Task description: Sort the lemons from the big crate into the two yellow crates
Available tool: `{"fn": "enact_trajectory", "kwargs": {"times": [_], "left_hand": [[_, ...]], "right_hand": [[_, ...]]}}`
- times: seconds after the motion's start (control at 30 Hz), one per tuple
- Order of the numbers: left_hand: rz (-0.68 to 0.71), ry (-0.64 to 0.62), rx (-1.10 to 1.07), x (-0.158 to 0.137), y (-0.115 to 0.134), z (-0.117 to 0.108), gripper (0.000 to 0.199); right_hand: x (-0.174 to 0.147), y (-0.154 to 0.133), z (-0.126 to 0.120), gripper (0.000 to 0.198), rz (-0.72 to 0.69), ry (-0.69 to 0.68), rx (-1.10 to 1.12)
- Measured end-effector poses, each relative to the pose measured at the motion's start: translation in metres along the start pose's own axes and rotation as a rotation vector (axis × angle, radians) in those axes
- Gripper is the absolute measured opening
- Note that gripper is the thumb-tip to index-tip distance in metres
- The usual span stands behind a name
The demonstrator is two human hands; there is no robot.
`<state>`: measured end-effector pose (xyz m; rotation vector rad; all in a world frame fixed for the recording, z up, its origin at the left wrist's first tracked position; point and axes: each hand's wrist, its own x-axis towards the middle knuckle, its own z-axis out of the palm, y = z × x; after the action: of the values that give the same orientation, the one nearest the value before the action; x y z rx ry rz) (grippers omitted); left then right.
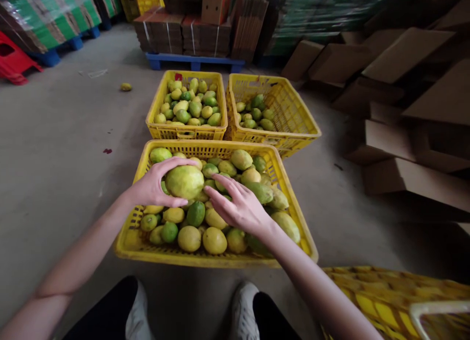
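Observation:
My left hand (161, 181) is closed round a large yellow-green lemon (184, 182), thumb below it and fingers over its top. Just to the right, my right hand (240, 203) hovers over the fruit with its fingers stretched out and apart, holding nothing. Whether its fingertips touch any lemon below, I cannot tell. Both hands are above the near yellow plastic crate (216, 261), which holds many lemons, some yellow, some green. Small round ones, such as a yellow lemon (215, 240), lie at the front, and longer, bigger ones at the right side.
Behind stand a yellow crate (187, 133) full of lemons and a partly filled yellow crate (304, 127). One lemon (125, 87) lies on the floor. Cardboard boxes (414, 178) pile up at right; a blue pallet (194, 61) bears flattened cartons. Yellow basketwork (389, 296) is at lower right.

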<state>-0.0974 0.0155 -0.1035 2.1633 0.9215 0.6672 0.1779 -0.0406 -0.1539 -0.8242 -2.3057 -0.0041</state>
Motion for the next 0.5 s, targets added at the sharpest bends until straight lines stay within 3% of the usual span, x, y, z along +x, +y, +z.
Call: {"fn": "enact_trajectory", "kwargs": {"times": [0.13,0.3,0.4,0.5], "left_hand": [[-0.091,0.003,-0.046,0.006,0.005,0.017,0.08],[-0.199,-0.144,0.195,0.035,0.037,0.029,0.087],[-0.09,-0.14,0.32,0.055,0.073,0.039,0.067],[0.187,-0.268,0.342,0.063,0.105,0.077,0.045]], "right_hand": [[0.006,-0.01,0.016,0.095,0.262,0.079,0.394],[0.003,-0.004,0.03,0.079,0.486,0.245,0.553],[-0.004,0.011,0.022,0.072,0.442,0.293,0.372],[-0.009,0.025,0.009,0.047,0.245,0.203,0.13]]}}
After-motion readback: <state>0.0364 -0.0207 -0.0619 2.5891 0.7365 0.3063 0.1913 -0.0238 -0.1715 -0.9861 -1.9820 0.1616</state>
